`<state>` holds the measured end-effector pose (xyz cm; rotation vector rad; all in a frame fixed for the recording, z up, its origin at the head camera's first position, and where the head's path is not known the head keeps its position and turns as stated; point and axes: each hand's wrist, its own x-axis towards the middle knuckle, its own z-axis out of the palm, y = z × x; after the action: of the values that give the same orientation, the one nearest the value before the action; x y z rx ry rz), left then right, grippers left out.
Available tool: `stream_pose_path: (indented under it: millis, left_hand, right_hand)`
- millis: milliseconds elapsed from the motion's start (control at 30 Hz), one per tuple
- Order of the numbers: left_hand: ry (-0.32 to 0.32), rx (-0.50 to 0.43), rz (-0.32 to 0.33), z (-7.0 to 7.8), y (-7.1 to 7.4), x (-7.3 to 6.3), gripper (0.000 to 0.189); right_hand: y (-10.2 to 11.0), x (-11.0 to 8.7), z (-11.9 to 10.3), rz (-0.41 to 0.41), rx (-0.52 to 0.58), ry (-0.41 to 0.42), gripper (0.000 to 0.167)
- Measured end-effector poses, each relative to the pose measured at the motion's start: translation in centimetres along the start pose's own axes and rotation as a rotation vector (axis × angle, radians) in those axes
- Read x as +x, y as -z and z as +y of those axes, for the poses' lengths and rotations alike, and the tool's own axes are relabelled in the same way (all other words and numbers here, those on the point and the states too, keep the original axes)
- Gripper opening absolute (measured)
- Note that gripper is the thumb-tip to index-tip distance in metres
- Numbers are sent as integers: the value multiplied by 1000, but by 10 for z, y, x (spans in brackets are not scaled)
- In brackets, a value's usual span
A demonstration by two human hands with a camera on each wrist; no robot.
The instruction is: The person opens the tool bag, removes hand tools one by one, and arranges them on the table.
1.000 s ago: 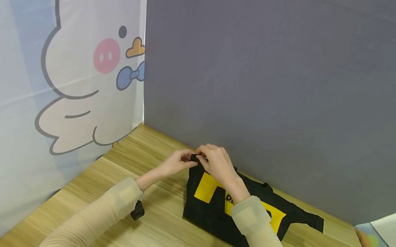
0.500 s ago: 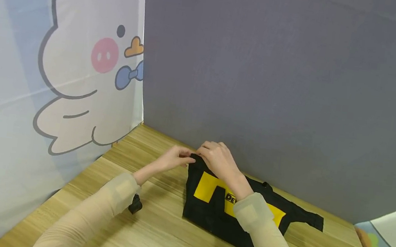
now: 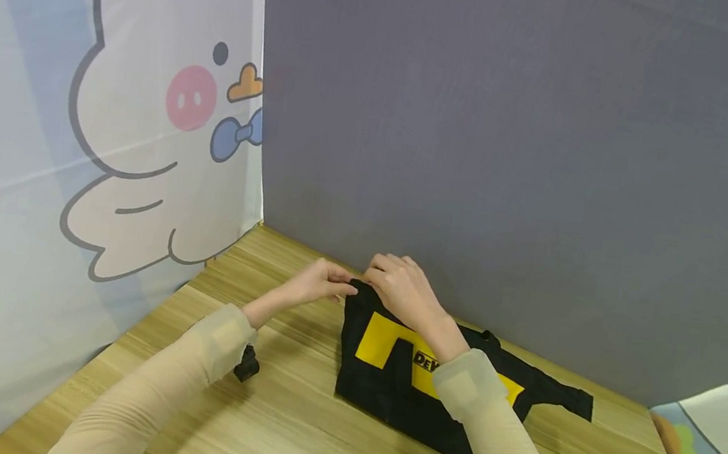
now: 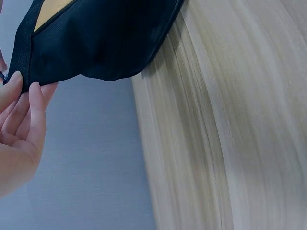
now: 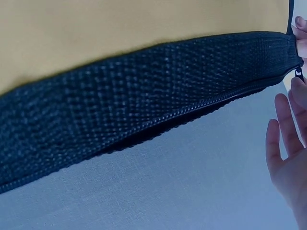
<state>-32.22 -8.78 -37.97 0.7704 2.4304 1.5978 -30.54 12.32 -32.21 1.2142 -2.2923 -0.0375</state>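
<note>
A black tool bag with yellow panels [image 3: 377,340] and partly covered lettering stands on the wooden table. My left hand [image 3: 312,283] pinches the bag's upper left corner between thumb and fingers, as the left wrist view also shows. Close beside it, my right hand [image 3: 401,289] bends over the same corner. In the right wrist view, the fingertips of my right hand [image 5: 290,153] pinch a small zipper pull [image 5: 299,73] at the end of the zipper [image 5: 177,114]. A dark gap runs along part of that zipper. My right forearm covers part of the bag's front.
Behind the bag rises a grey partition [image 3: 481,158], close to its back. A cartoon-printed cloth [image 3: 148,94] hangs at the left. At the bag's right end, a black strap-like part [image 3: 577,402] lies over the table [image 3: 284,429]. A small black object [image 3: 247,364] shows beside the left sleeve.
My left hand and forearm have shifted slightly left, still at the bag's corner. My right hand's fingers have closed in over the corner, and its forearm has moved a little right.
</note>
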Motion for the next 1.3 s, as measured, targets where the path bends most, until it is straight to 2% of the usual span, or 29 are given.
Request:
stream_pose_path:
  millis: [367, 700, 1033, 1300]
  left_hand:
    - [41, -57, -2, -1, 0, 0, 30]
    - [19, -44, -13, 3, 2, 0, 23]
    - [31, -33, -2, 7, 3, 3, 20]
    - [50, -24, 7, 4, 3, -2, 21]
  right_hand:
    - [0, -4, 1, 27, -20, 34, 9]
    - [-1, -9, 5, 39, -36, 58, 9]
    - [2, -9, 11, 18, -63, 80, 10]
    - [6, -18, 14, 2, -78, 94, 11]
